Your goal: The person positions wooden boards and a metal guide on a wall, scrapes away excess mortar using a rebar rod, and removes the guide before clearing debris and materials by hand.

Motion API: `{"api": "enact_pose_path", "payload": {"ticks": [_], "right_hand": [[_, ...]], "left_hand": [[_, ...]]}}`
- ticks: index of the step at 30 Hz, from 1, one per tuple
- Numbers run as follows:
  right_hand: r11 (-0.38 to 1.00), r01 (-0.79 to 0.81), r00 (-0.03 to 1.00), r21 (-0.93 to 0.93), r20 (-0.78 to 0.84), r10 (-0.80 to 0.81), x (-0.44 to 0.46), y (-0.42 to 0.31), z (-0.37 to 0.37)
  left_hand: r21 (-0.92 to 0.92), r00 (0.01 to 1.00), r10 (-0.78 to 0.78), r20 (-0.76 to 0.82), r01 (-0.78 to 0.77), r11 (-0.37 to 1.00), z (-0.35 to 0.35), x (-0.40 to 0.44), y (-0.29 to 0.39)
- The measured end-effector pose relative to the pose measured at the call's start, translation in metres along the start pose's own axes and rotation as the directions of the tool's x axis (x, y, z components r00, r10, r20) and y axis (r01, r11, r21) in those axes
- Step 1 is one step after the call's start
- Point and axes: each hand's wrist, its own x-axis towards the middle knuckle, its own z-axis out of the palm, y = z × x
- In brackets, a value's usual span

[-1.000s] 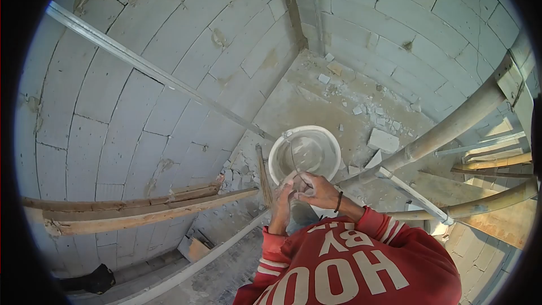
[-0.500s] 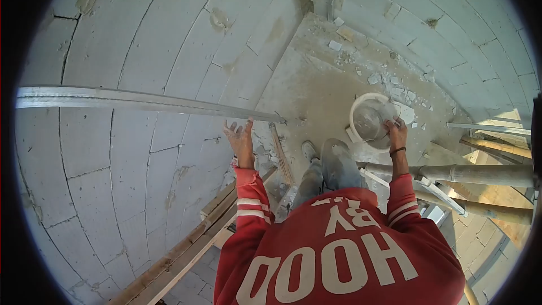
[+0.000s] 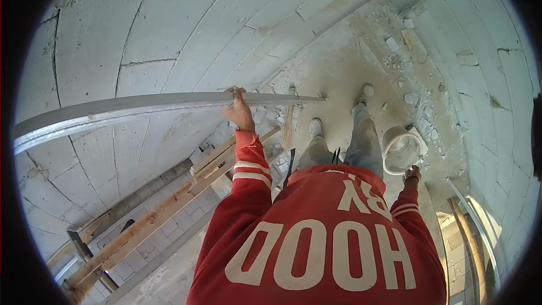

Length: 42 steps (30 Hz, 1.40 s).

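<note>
Metal, pale grey and long, the bar (image 3: 141, 104) passes through the left grip (image 3: 239, 112), whose fingers are bent over its upper edge; the hand looks closed around it. From that grip the bar runs leftward along the block wall (image 3: 152, 34) and narrows away to the right, towards the floor (image 3: 339, 68). It should handle as stiff and fairly light for its length, perhaps slick where dusty; a hold nearer its middle would probably balance better.

By the right grip (image 3: 412, 174), just beyond the fingertips, is the whitish bucket (image 3: 387, 153). Whether that hand grasps the rim or only touches it, I cannot tell. The bucket looks rigid, its weight depending on its contents; opposite sides of the rim seem the surest hold. Below the left grip lies a timber beam (image 3: 164, 214).
</note>
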Motion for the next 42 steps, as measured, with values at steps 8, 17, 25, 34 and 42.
{"api": "enact_pose_path", "payload": {"ticks": [8,17,25,34,42], "right_hand": [[0.817,0.535,0.836,-0.215,0.275,-0.475,-0.036,-0.214,0.082],[0.489,0.866,0.412,0.11,0.398,-0.82,-0.261,-0.387,0.157],[-0.142,0.974,-0.161,0.178,0.094,-0.983,-0.428,-0.536,0.157],[-0.492,0.87,-0.493,-0.036,-0.081,-0.866,-0.47,-0.681,0.219],[-0.478,0.85,-0.46,0.22,-0.131,-0.878,-0.479,-0.694,0.274]], "left_hand": [[0.199,0.966,-0.157,-0.203,0.198,0.96,-0.002,-0.01,0.0],[0.04,0.903,-0.362,-0.232,0.38,0.924,-0.004,-0.019,0.019],[0.335,0.71,-0.584,-0.394,0.703,0.628,0.012,-0.111,-0.034],[0.465,0.493,-0.716,0.495,0.545,0.697,0.262,-0.12,0.031],[0.146,0.381,-0.206,0.901,0.182,0.972,0.54,-0.103,0.177]]}}
